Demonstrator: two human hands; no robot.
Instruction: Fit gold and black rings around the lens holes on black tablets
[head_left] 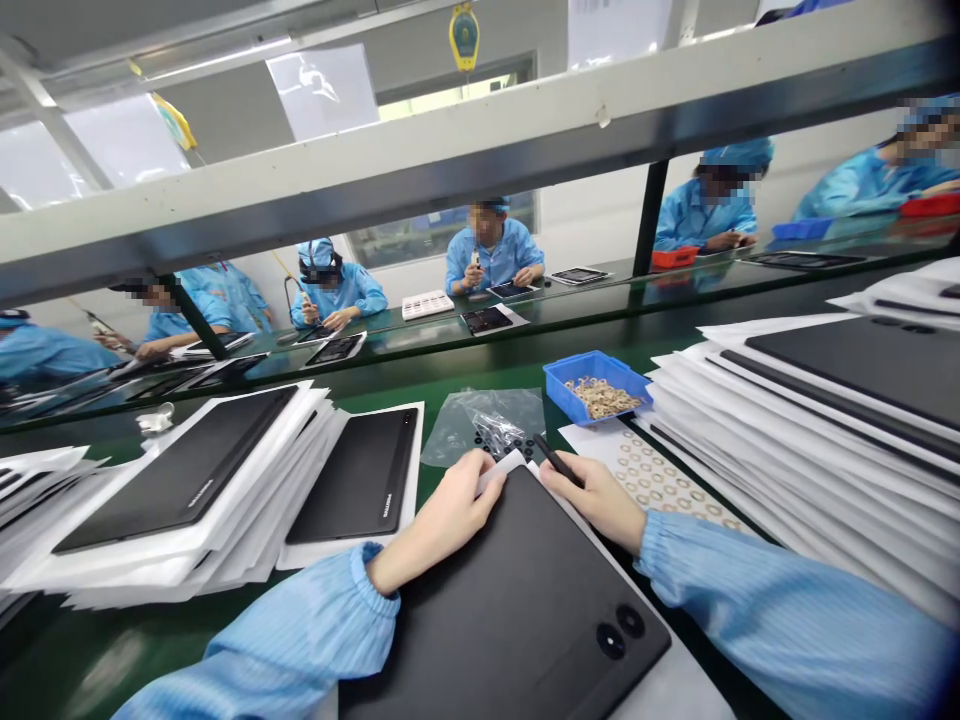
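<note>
A black tablet back cover (517, 600) with two round camera holes lies on a white sheet in front of me. My left hand (442, 520) rests on its far left corner, fingers curled and pinching a white tab (501, 470) at the edge. My right hand (596, 495) is closed round a thin black tool (556, 462) at the cover's far right corner. A sheet of small ring stickers (660, 478) lies just right of that hand.
Stacks of black covers on white sheets stand at the left (187, 480) and right (825, 410). A blue bin of small rings (596, 385) and a clear plastic bag (487, 425) lie beyond my hands. Several people in blue coats work across the green conveyor (450, 345).
</note>
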